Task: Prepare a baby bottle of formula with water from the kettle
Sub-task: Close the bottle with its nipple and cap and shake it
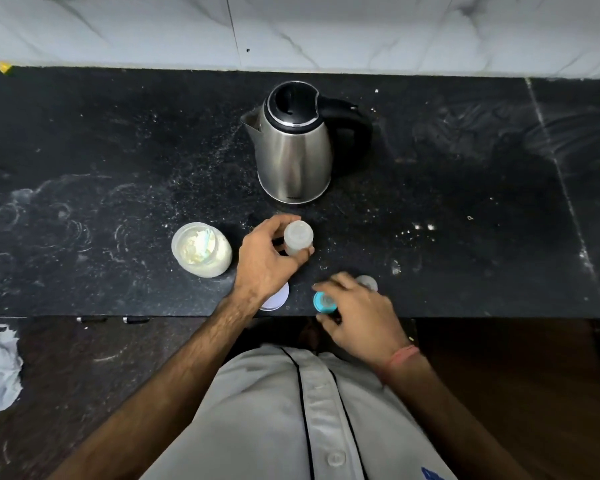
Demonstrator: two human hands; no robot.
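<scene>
Left arm: bare forearm reaching forward and slightly right from the lower left, wrist nearly straight.
Left hand [264,258]: back of the hand facing up, fingers and thumb curled round a small bottle [298,238], gripping its side; the thumb [305,253] lies across the near side, the fingers [284,220] wrap the far side.
Right arm: bare forearm coming in from the lower right, angled toward the left, a thin reddish band [400,356] round the wrist.
Right hand [357,313]: back up, fingers bent downward and pinching a blue ring cap [323,302] at its left edge; fingertips slightly blurred.
Torso: pale buttoned shirt between the arms.
</scene>
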